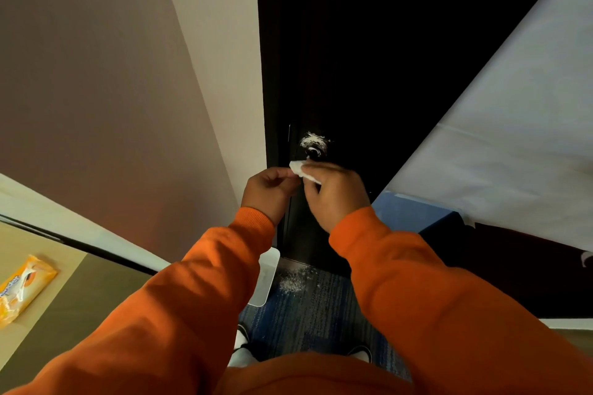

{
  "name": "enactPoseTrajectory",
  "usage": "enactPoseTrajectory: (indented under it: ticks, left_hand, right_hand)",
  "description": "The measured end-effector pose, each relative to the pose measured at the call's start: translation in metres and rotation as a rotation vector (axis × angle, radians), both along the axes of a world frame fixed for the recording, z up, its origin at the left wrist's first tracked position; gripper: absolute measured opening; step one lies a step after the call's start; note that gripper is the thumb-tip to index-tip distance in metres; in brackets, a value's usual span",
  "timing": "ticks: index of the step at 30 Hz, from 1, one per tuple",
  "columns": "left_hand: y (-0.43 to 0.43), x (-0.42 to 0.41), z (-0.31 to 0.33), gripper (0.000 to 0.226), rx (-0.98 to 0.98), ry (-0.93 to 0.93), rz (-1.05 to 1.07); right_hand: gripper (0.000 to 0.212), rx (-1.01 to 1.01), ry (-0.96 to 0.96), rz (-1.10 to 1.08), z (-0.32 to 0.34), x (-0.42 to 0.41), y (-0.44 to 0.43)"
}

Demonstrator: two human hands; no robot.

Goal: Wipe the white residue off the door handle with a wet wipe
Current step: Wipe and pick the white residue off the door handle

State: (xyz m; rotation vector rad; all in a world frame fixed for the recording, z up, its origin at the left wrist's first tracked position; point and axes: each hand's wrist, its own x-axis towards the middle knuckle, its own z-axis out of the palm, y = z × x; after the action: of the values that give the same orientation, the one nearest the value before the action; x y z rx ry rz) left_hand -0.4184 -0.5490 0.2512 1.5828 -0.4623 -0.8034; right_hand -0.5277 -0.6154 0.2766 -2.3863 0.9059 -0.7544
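Note:
A round metal door handle sits on a dark door, smeared with white residue on its upper part. Just below it I hold a white wet wipe between both hands. My left hand pinches the wipe's left end. My right hand grips its right part, fingers curled over it. The wipe is a short way under the handle; whether it touches the handle I cannot tell. Both arms wear orange sleeves.
An orange wet-wipe pack lies on a tan surface at the left. A white bin stands on the floor by the door frame. White powder is scattered on the blue carpet. A white sheet covers something at the right.

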Motion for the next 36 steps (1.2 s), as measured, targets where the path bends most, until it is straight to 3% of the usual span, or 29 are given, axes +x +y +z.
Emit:
enactPoseTrajectory:
  ticks: [8, 12, 17, 21, 25, 29, 33, 36]
  left_hand:
    - [0.001, -0.001, -0.002, 0.015, 0.019, -0.004, 0.008]
    - [0.004, 0.002, 0.000, 0.013, -0.002, -0.034, 0.042]
    - [0.015, -0.001, 0.000, 0.020, -0.033, -0.092, 0.077]
    - [0.020, -0.016, 0.003, 0.022, -0.081, -0.041, -0.083]
    - [0.021, -0.024, 0.001, 0.020, 0.030, 0.141, -0.317]
    - [0.022, -0.021, -0.006, 0.006, 0.068, 0.100, -0.370]
    - [0.024, -0.010, -0.005, 0.010, 0.080, 0.243, -0.263]
    - [0.026, -0.003, -0.011, 0.010, 0.137, 0.215, -0.227]
  right_hand:
    - [0.031, -0.003, 0.095, -0.028, 0.000, 0.006, -0.009]
    - [0.021, 0.045, -0.012, 0.090, 0.007, -0.018, -0.009]
    - [0.023, 0.529, -0.245, -0.080, 0.016, -0.048, -0.026]
    - [0.021, 1.139, -0.561, -0.202, 0.008, -0.055, -0.021]
    - [0.024, 1.342, -0.658, -0.229, 0.001, -0.058, -0.013]
    - [0.041, 1.429, -0.581, -0.081, -0.006, -0.066, -0.011]
    - [0.033, 1.418, -0.451, -0.075, -0.012, -0.077, -0.010]
    - [0.032, 1.357, -0.357, -0.076, -0.015, -0.081, -0.006]
